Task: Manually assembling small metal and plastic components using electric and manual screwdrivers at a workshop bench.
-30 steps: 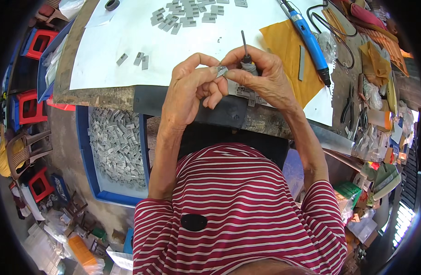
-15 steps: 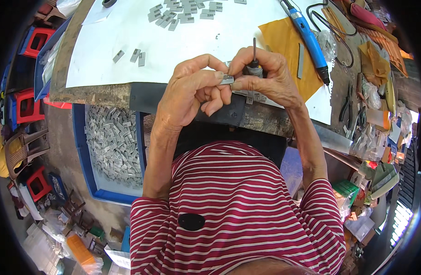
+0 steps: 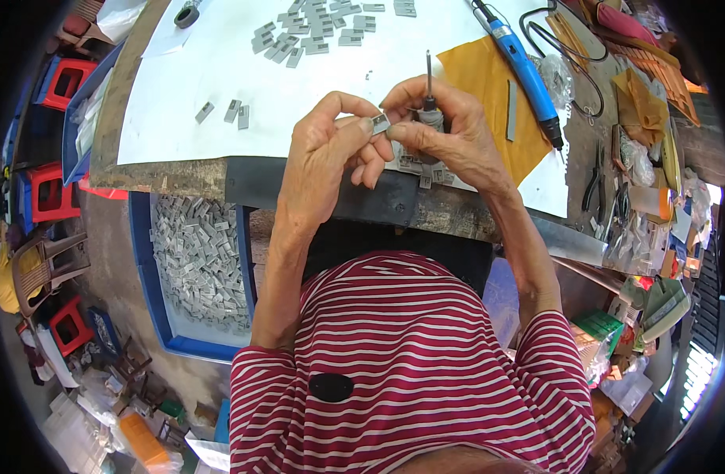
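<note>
Between its thumb and fingers, my left hand (image 3: pixel 319 158) pinches a small grey metal block (image 3: pixel 381 124) with a dark mark on its face, raised above the table's front edge. My right hand (image 3: pixel 469 138) is curled around a screwdriver-like tool (image 3: pixel 430 117), its thin shaft pointing up past the index finger; the tool's lower part is hidden. The right thumb and index tips are close to the block's right end; whether they touch it I cannot tell. Below the right hand, several more grey blocks (image 3: pixel 410 164) lie at the table edge, partly covered by it.
White paper (image 3: pixel 165 103) covers the worktable, with a pile of grey blocks (image 3: pixel 319 31) at the back. A blue electric screwdriver (image 3: pixel 524 71) lies on brown paper (image 3: pixel 469 67) at right, near pliers (image 3: pixel 594 186). A blue-rimmed tray (image 3: pixel 163 320) full of blocks stands lower left.
Both hands have shifted slightly left and up. The block in my left hand has tilted, its right end rising, and the right fingertips have loosened around it.
</note>
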The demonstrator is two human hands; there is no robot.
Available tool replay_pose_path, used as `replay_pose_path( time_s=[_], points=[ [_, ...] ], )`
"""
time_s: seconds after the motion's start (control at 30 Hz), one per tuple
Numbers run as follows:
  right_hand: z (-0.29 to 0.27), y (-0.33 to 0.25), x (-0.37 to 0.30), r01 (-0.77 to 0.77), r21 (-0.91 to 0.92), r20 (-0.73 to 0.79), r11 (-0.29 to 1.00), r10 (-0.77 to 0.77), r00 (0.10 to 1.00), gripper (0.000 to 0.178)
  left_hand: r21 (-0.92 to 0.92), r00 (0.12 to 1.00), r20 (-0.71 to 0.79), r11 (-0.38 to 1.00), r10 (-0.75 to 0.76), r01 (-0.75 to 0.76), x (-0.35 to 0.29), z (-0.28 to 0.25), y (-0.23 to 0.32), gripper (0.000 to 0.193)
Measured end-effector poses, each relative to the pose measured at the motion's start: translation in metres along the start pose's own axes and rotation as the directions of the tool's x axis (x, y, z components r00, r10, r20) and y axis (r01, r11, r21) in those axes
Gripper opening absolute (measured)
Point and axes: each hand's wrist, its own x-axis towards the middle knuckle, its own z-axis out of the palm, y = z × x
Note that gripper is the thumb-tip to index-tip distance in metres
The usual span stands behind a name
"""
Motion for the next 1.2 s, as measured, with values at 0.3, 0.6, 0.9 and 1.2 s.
replay_pose_path(
  time_s=[0.3,0.6,0.9,1.2],
  points=[
    [0.003,0.002,0.001,-0.195,0.224,-0.015,0.955,0.203,0.979,0.018,0.209,0.996,-0.039,0.975,0.079,-0.069,0.0,0.006,-0.006,0.01],
    [0.003,0.005,0.002,-0.226,0.232,-0.014,0.946,0.236,0.972,0.017,0.371,0.995,-0.065,0.927,0.08,-0.05,-0.002,0.008,-0.006,0.011],
    [0.005,0.006,0.004,-0.225,0.182,-0.022,0.957,0.232,0.972,0.018,0.328,0.995,-0.063,0.943,0.076,-0.051,0.0,0.006,-0.01,0.014],
    [0.007,0.0,0.004,-0.218,0.041,-0.046,0.975,0.22,0.974,0.017,0.304,0.996,-0.069,0.952,0.059,-0.035,0.001,0.007,-0.01,0.01]
  ],
)
